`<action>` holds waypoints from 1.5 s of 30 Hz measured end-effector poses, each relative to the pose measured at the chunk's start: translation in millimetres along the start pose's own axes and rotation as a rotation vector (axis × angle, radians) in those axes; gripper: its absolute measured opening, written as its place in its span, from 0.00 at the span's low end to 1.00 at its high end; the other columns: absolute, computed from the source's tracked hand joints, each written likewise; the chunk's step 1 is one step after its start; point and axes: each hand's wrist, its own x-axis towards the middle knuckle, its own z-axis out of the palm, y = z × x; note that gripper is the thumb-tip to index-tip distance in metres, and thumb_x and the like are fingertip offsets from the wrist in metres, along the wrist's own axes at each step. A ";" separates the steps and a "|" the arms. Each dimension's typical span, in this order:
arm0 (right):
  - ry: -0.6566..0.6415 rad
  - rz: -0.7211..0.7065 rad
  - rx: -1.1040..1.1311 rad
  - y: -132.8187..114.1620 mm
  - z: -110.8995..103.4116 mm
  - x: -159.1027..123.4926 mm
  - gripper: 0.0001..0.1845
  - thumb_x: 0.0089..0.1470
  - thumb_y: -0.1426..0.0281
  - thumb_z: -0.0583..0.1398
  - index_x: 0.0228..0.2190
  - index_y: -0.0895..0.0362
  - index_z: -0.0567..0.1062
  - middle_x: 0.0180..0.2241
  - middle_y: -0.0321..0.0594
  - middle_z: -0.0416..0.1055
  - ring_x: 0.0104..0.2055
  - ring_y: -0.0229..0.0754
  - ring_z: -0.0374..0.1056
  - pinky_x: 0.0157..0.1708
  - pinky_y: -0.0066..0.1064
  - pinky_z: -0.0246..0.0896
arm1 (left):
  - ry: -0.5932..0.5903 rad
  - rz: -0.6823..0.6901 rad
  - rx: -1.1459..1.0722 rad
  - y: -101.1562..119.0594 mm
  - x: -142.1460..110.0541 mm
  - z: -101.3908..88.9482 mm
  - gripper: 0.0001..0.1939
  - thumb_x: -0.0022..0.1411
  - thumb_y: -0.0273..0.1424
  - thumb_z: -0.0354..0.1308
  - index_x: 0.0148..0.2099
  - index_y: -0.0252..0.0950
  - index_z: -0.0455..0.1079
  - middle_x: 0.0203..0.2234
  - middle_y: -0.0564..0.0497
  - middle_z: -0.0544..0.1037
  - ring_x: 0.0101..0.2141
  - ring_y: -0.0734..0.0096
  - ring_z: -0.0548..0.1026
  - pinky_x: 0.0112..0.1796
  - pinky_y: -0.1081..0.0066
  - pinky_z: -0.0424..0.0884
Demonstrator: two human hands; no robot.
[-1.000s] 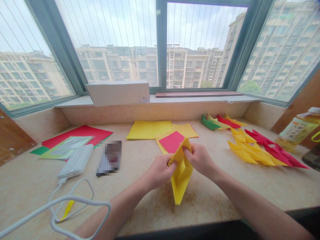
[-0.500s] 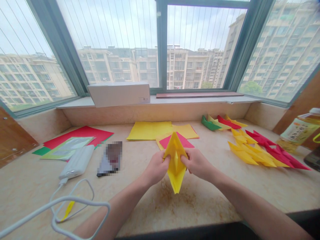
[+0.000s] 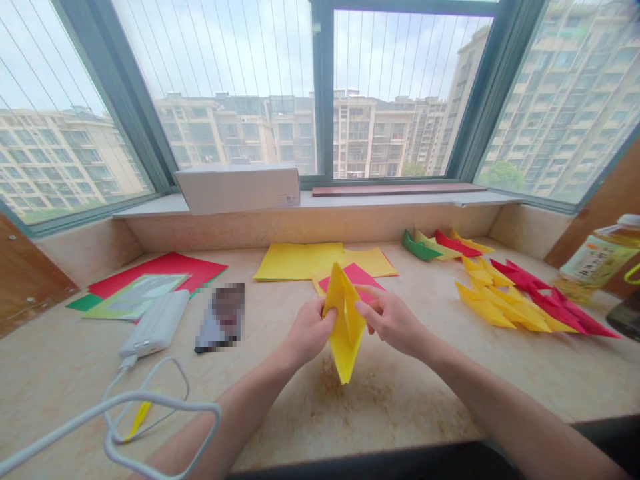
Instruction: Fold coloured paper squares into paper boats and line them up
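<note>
A folded yellow paper boat (image 3: 345, 333), long and pointed at both ends, is held upright above the countertop. A narrow hollow runs down its middle. My left hand (image 3: 311, 328) is closed on its left edge, thumb in front and fingers partly hidden behind. At the opposite edge, my right hand (image 3: 393, 320) has its thumb against the paper and its index finger stretched along the upper side; the grip looks light. Behind the boat lie a red paper sheet (image 3: 367, 275) and a stack of yellow paper (image 3: 300, 260).
Finished yellow paper boats (image 3: 500, 303) and red ones (image 3: 560, 307) sit on the right, near a bottle (image 3: 597, 260). A green boat (image 3: 421, 248) is farther back. On the left are red paper (image 3: 170, 270), a white power bank (image 3: 157, 323) and a looped cable (image 3: 165, 398).
The boat has tilted and shifted slightly left with my left hand. My right hand has loosened its grip, moving a little right with its index finger stretched out.
</note>
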 end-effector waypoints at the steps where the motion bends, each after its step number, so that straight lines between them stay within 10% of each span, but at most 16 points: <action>1: 0.000 -0.006 -0.015 1.8 0.1 0.2 0.27 0.61 0.64 0.55 0.59 0.60 0.66 0.18 0.31 0.67 0.18 0.35 0.62 0.17 0.24 0.55 | 0.025 -0.004 0.006 -1.1 0.9 -0.8 0.12 0.59 0.30 0.51 0.36 0.30 0.74 0.29 0.47 0.79 0.29 0.65 0.75 0.29 0.72 0.67; 11: 0.155 -0.233 -0.246 8.7 -4.0 1.8 0.25 0.63 0.64 0.56 0.59 0.57 0.66 0.21 0.31 0.69 0.22 0.35 0.63 0.24 0.26 0.57 | 0.131 -0.058 -0.120 -0.5 3.6 -4.4 0.11 0.59 0.30 0.52 0.40 0.31 0.72 0.31 0.46 0.79 0.29 0.65 0.77 0.28 0.73 0.69; 15: -0.035 -0.437 -0.303 4.1 -7.6 -5.1 0.24 0.64 0.60 0.56 0.58 0.55 0.68 0.24 0.31 0.71 0.22 0.33 0.63 0.26 0.25 0.57 | 0.283 -0.100 -0.119 -1.3 6.5 -10.8 0.11 0.59 0.26 0.51 0.42 0.33 0.72 0.38 0.44 0.80 0.34 0.64 0.78 0.31 0.72 0.72; 19: -0.223 -0.564 -0.448 6.7 -2.0 -7.6 0.25 0.59 0.56 0.61 0.54 0.53 0.72 0.27 0.33 0.76 0.24 0.35 0.67 0.28 0.27 0.58 | 0.236 -0.208 -0.343 1.0 7.1 -12.1 0.13 0.63 0.27 0.49 0.49 0.34 0.69 0.43 0.42 0.79 0.36 0.63 0.80 0.30 0.70 0.75; 24: -0.099 -0.545 -0.517 14.9 3.9 -2.1 0.15 0.61 0.63 0.61 0.47 0.53 0.77 0.32 0.38 0.80 0.29 0.38 0.74 0.31 0.28 0.61 | 0.134 -0.201 -0.453 12.5 2.6 -7.9 0.14 0.67 0.29 0.50 0.52 0.33 0.67 0.46 0.40 0.79 0.38 0.63 0.81 0.39 0.64 0.78; 31: 0.355 -0.324 -0.454 25.9 -27.6 16.9 0.15 0.64 0.64 0.55 0.40 0.56 0.80 0.33 0.40 0.81 0.32 0.41 0.75 0.33 0.29 0.62 | 0.098 -0.156 -0.315 14.5 2.0 -4.4 0.23 0.68 0.35 0.50 0.62 0.34 0.60 0.53 0.37 0.74 0.32 0.69 0.80 0.37 0.65 0.79; 35: 0.519 -0.067 -0.490 43.9 -65.0 34.0 0.19 0.65 0.61 0.52 0.43 0.55 0.79 0.31 0.38 0.81 0.26 0.40 0.73 0.30 0.28 0.62 | 0.074 -0.028 -0.026 0.0 2.9 -3.4 0.16 0.66 0.34 0.51 0.50 0.30 0.72 0.41 0.40 0.80 0.30 0.67 0.79 0.32 0.68 0.77; 45: 0.570 0.318 -0.638 102.4 -109.2 69.7 0.16 0.66 0.69 0.52 0.44 0.59 0.78 0.36 0.46 0.79 0.40 0.46 0.75 0.41 0.34 0.66 | 0.029 0.414 0.518 1.8 -6.1 -7.0 0.15 0.67 0.29 0.48 0.46 0.36 0.76 0.36 0.45 0.82 0.34 0.65 0.79 0.33 0.73 0.74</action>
